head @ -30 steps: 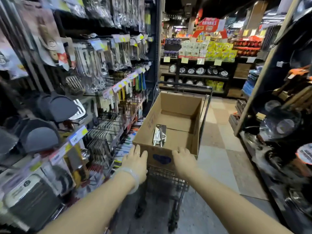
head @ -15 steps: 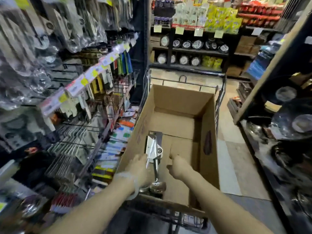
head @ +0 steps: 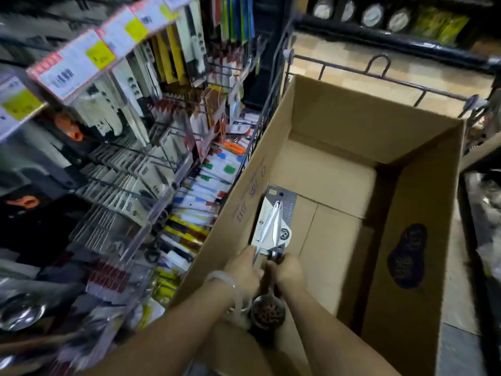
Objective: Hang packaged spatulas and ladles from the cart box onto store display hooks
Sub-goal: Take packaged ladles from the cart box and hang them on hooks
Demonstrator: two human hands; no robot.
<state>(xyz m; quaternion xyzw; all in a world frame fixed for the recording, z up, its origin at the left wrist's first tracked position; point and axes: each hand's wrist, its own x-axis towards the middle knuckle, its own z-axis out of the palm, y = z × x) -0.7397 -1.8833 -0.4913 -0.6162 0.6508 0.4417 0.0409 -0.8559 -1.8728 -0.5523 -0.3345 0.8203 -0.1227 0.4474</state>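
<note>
A brown cardboard box (head: 412,213) sits in a wire shopping cart (head: 379,74). Packaged ladles (head: 273,226) with a grey-and-white card header lie along the box's left wall; a perforated round bowl (head: 267,313) shows at their near end. My left hand (head: 242,270) and my right hand (head: 288,272) are both inside the box, fingers curled round the metal handles just below the card. Display hooks (head: 130,158) filled with carded utensils line the rack on the left.
Price tags (head: 81,61) run along the rack's rail at upper left. A dark shelf with round tins (head: 374,14) crosses the aisle end. Pots and pans (head: 485,191) fill the right-hand shelving. Tiled floor lies beyond the cart.
My view has dropped toward the box. Both hands left the box's near rim, reached inside and closed round the ladle handles.
</note>
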